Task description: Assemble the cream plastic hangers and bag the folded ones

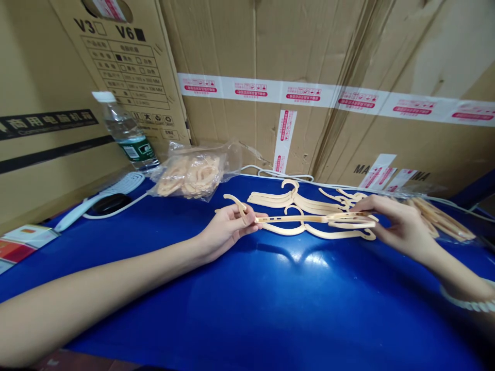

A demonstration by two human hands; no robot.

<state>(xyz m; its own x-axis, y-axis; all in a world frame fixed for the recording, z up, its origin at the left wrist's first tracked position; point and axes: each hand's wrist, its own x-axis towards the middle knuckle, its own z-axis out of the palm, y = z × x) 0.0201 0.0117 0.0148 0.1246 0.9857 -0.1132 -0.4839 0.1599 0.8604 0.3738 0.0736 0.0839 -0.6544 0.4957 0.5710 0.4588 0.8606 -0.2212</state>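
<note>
**Two hands pinch a hanger bar over a blue table**

Cardboard boxes [309,51] wall the far edge. A water bottle [124,133] and a bag of cream parts [193,175] sit back left. A pile of hangers [309,203] lies just behind the hands. The near side of the blue table [270,309] is open. The left hand [228,229] and right hand [400,229] each pinch one end of the cream hanger bar [305,219], which spans level between them.
</note>
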